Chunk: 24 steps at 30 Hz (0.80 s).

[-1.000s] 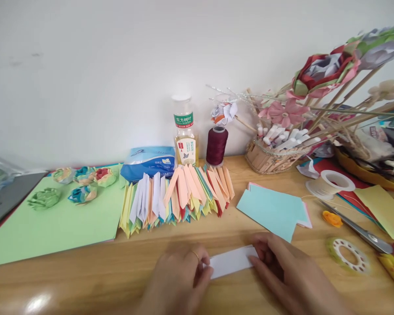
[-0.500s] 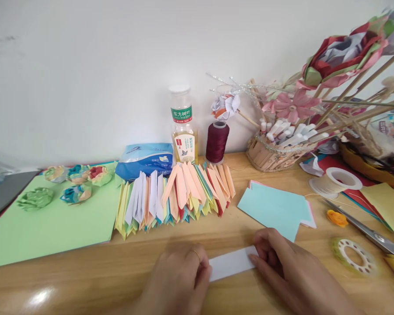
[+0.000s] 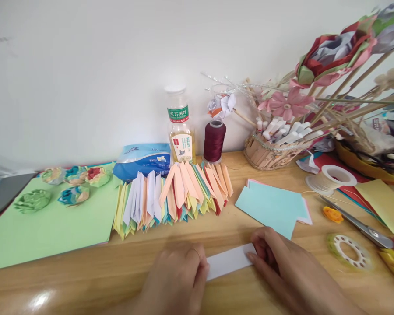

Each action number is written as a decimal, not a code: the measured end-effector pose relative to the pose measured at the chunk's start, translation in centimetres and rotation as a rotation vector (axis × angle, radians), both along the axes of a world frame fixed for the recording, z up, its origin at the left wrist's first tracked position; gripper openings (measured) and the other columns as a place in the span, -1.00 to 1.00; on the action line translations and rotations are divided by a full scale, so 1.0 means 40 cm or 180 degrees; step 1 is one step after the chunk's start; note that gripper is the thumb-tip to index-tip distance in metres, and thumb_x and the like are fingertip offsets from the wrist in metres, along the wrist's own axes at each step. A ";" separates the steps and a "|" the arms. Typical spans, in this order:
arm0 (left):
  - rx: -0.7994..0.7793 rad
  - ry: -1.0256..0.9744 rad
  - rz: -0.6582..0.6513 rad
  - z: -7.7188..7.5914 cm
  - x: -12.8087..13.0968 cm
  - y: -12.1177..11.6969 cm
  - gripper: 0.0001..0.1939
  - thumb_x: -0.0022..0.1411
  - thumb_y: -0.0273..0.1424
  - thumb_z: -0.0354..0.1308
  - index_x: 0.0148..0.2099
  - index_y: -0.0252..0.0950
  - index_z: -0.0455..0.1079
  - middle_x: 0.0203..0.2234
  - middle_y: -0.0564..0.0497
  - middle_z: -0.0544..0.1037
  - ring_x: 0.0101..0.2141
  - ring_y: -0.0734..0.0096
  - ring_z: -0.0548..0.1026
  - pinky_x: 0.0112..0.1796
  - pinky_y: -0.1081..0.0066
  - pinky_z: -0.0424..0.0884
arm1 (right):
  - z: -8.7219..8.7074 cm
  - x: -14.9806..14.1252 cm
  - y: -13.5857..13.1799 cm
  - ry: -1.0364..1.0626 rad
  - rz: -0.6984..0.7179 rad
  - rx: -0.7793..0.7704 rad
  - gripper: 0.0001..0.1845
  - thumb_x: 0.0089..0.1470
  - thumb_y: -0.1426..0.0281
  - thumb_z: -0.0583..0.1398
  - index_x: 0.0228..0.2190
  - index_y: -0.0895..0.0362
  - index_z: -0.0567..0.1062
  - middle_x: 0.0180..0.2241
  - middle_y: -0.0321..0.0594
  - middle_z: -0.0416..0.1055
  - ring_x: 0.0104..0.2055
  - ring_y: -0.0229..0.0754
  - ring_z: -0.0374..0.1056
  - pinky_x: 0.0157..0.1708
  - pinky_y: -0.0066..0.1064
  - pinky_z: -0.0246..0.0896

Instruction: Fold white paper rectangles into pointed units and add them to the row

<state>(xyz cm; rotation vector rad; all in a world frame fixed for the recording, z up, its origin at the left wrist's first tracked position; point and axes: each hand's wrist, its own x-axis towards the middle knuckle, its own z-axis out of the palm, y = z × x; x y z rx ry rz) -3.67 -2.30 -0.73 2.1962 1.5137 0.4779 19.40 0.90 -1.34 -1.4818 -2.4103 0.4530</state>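
A white strip of paper lies low over the wooden table, stretched between my two hands. At its left end my left hand is closed, thumb and bent fingers pinching the paper. My right hand pinches the opposite end between thumb and fingers. Beyond the strip stands a row of folded paper pieces in several colours. Light blue paper sheets lie just past my right hand.
Left, paper flowers sit on a green sheet. Behind are a tissue pack, a bottle, a maroon thread spool and a marker basket. Scissors, a tape roll and a white spool lie right.
My left fingers have closed further over the strip's left end, and its overlapping layer edges no longer show. The right hand keeps its pinch. The view has shifted slightly.
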 end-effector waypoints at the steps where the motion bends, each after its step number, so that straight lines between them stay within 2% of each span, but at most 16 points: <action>1: 0.0097 0.0014 -0.0035 0.001 -0.001 0.000 -0.82 0.16 -0.51 -0.10 -0.46 -0.26 0.22 -0.60 0.07 0.41 -0.57 0.42 0.36 -0.54 0.45 0.17 | -0.002 0.001 -0.001 0.0038 -0.0004 0.0043 -0.89 0.05 0.41 0.07 -0.45 0.03 0.18 -0.61 -0.42 0.29 -0.65 -0.29 0.23 -0.68 -0.50 0.08; 4: 0.0353 0.0162 -0.0241 0.007 -0.003 0.002 -0.78 0.21 -0.54 -0.15 -0.43 -0.26 0.24 -0.52 0.04 0.42 -0.46 0.36 0.39 -0.48 0.43 0.20 | -0.002 0.002 -0.004 0.0154 0.0036 0.0107 -0.91 0.06 0.43 0.06 -0.43 0.03 0.19 -0.56 -0.38 0.32 -0.61 -0.29 0.25 -0.65 -0.50 0.11; 6: 0.0231 0.0317 -0.0298 0.011 0.003 0.004 -0.75 0.27 -0.51 -0.18 -0.38 -0.25 0.27 -0.46 0.04 0.42 -0.42 0.36 0.40 -0.46 0.43 0.21 | 0.001 0.002 -0.004 0.0201 0.0108 0.0085 -0.92 0.09 0.44 0.04 -0.42 0.03 0.20 -0.52 -0.36 0.34 -0.57 -0.28 0.27 -0.62 -0.50 0.14; 8: -0.0114 0.0426 -0.0119 0.009 0.014 0.006 -0.74 0.34 -0.36 -0.13 -0.39 -0.25 0.27 -0.51 0.07 0.39 -0.49 0.42 0.38 -0.50 0.46 0.21 | 0.003 0.003 -0.002 0.0234 0.0191 0.0038 -0.92 0.14 0.43 0.02 -0.41 0.04 0.23 -0.49 -0.33 0.35 -0.53 -0.28 0.30 -0.58 -0.49 0.18; 10: -0.0243 0.0507 0.0063 0.002 0.026 0.006 -0.65 0.30 -0.15 -0.03 -0.44 -0.26 0.26 -0.60 0.11 0.32 -0.57 0.47 0.33 -0.54 0.47 0.19 | 0.001 0.005 -0.001 0.0284 0.0289 -0.0008 -0.90 0.17 0.42 0.01 -0.40 0.05 0.25 -0.45 -0.30 0.36 -0.48 -0.27 0.32 -0.53 -0.48 0.22; 13: 0.0367 0.0775 -0.0301 -0.010 0.032 0.000 -0.65 0.32 -0.13 -0.06 -0.38 -0.25 0.32 -0.59 0.10 0.29 -0.53 0.44 0.30 -0.53 0.47 0.17 | -0.005 0.010 0.001 0.0341 0.0472 -0.0026 -0.86 0.20 0.43 -0.01 -0.36 0.06 0.31 -0.40 -0.26 0.36 -0.40 -0.26 0.34 -0.45 -0.47 0.26; 15: 0.0773 0.0981 -0.0653 -0.013 0.027 -0.005 -0.74 0.37 -0.21 -0.11 -0.22 -0.19 0.35 -0.55 0.08 0.29 -0.50 0.43 0.28 -0.54 0.48 0.14 | -0.006 0.012 0.004 0.0313 0.0563 0.0074 -0.81 0.21 0.45 -0.03 -0.30 0.06 0.36 -0.35 -0.23 0.37 -0.35 -0.25 0.35 -0.41 -0.45 0.27; 17: 0.1073 0.1147 -0.0877 -0.016 0.021 -0.007 -0.81 0.38 -0.29 -0.10 -0.04 -0.08 0.29 -0.50 0.08 0.29 -0.47 0.41 0.27 -0.54 0.49 0.11 | 0.000 0.011 0.012 0.0218 0.0618 0.0326 -0.77 0.22 0.44 -0.04 -0.23 0.05 0.40 -0.32 -0.20 0.37 -0.33 -0.23 0.35 -0.39 -0.42 0.28; 20: 0.1122 0.1234 -0.0682 -0.027 0.016 -0.004 -0.79 0.35 -0.32 -0.03 0.02 -0.06 0.25 -0.46 0.08 0.27 -0.42 0.39 0.27 -0.51 0.47 0.10 | 0.020 0.003 0.025 -0.0081 0.0709 0.0800 -0.74 0.22 0.43 -0.03 -0.17 0.05 0.42 -0.32 -0.18 0.38 -0.32 -0.19 0.33 -0.38 -0.35 0.27; 22: 0.0941 0.1182 -0.0425 -0.040 0.017 0.001 -0.85 0.34 -0.27 -0.01 -0.10 -0.15 0.30 -0.47 0.09 0.25 -0.41 0.39 0.27 -0.49 0.45 0.11 | 0.034 -0.003 0.028 -0.0255 0.0923 0.1063 -0.71 0.23 0.44 -0.06 -0.16 0.08 0.42 -0.31 -0.15 0.39 -0.31 -0.16 0.32 -0.38 -0.31 0.28; 24: 0.0771 0.1105 -0.0235 -0.053 0.019 0.007 -0.80 0.33 -0.21 -0.01 -0.20 -0.22 0.32 -0.49 0.10 0.24 -0.42 0.41 0.27 -0.47 0.44 0.12 | 0.043 -0.007 0.025 -0.0326 0.1282 0.1275 -0.68 0.23 0.47 -0.08 -0.14 0.14 0.42 -0.30 -0.12 0.41 -0.28 -0.13 0.32 -0.35 -0.27 0.31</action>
